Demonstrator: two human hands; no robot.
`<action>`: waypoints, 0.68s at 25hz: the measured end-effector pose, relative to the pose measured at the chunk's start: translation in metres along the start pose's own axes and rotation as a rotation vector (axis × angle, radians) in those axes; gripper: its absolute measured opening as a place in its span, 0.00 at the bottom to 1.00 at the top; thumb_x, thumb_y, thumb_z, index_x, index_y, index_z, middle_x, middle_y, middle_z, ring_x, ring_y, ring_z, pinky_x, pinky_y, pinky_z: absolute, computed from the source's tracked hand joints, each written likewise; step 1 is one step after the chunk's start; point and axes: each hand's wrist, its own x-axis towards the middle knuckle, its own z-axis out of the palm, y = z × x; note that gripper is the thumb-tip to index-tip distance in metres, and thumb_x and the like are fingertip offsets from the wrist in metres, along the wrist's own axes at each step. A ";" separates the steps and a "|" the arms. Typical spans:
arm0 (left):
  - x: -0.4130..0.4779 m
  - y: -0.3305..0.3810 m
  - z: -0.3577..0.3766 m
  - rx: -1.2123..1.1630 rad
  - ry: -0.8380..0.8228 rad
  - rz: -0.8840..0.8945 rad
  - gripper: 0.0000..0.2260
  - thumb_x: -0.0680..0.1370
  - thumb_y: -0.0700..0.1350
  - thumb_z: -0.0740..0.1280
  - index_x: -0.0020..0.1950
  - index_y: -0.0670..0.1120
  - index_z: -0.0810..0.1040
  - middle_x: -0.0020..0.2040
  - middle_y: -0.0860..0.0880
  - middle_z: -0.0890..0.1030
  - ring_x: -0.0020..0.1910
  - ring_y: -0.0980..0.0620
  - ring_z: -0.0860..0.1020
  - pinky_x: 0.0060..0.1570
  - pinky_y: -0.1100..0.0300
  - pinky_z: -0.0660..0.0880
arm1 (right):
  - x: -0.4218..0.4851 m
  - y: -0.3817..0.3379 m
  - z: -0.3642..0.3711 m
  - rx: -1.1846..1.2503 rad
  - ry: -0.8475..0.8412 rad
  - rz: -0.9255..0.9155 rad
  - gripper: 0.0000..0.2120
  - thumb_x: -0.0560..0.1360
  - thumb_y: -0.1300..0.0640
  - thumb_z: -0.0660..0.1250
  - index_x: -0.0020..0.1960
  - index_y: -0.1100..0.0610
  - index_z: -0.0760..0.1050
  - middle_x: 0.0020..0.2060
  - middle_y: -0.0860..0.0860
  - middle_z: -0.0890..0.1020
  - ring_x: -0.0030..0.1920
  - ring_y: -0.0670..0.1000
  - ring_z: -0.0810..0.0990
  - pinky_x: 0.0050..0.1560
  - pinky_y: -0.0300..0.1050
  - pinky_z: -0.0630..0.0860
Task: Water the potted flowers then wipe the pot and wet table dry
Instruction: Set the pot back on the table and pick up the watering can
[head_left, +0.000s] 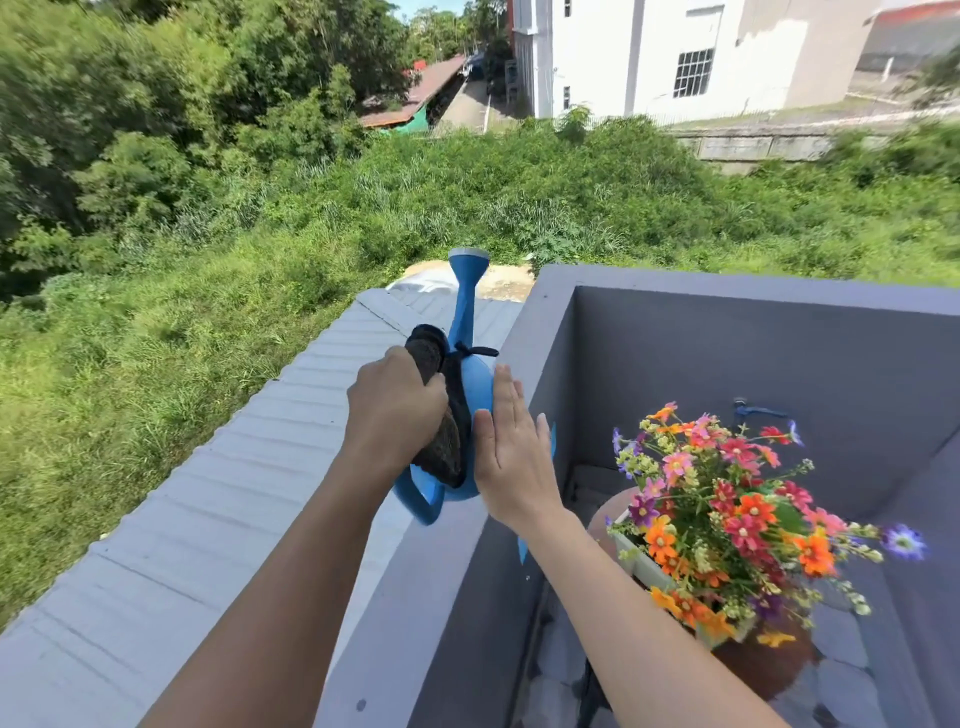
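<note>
A blue watering can (470, 317) sits on top of the grey parapet wall (447, 587), spout pointing away. My left hand (392, 410) grips a dark cloth (441, 441) and holds it against the can's body. My right hand (511, 457) lies flat with straight fingers on the can's right side. Below right, a white pot (649, 569) of orange, pink and purple flowers (727, 514) stands on a round brown table (769, 670).
The parapet corner (556, 280) encloses the balcony; its inner walls stand close behind the flowers. Beyond the wall lies a grey corrugated roof (208, 509), then a drop to grass. A blue hose fitting (753, 410) is on the far wall.
</note>
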 end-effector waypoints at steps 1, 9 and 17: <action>0.001 0.014 -0.010 -0.013 0.018 0.040 0.12 0.76 0.48 0.62 0.43 0.40 0.67 0.40 0.43 0.71 0.41 0.41 0.70 0.40 0.55 0.65 | 0.004 -0.008 -0.016 0.014 0.055 -0.005 0.31 0.79 0.43 0.41 0.80 0.53 0.42 0.80 0.46 0.48 0.79 0.46 0.44 0.75 0.52 0.40; -0.035 0.165 -0.019 -0.228 0.046 0.302 0.12 0.75 0.50 0.65 0.45 0.40 0.73 0.41 0.42 0.74 0.46 0.40 0.74 0.42 0.55 0.66 | -0.023 0.011 -0.186 -0.114 0.363 -0.063 0.33 0.78 0.45 0.41 0.80 0.57 0.45 0.80 0.48 0.49 0.79 0.47 0.44 0.75 0.47 0.39; -0.147 0.315 0.120 -0.444 -0.175 0.331 0.15 0.75 0.51 0.64 0.49 0.39 0.75 0.48 0.38 0.80 0.50 0.36 0.76 0.43 0.54 0.67 | -0.142 0.162 -0.333 -0.250 0.375 0.151 0.32 0.78 0.44 0.41 0.79 0.53 0.43 0.79 0.46 0.50 0.75 0.39 0.42 0.73 0.43 0.37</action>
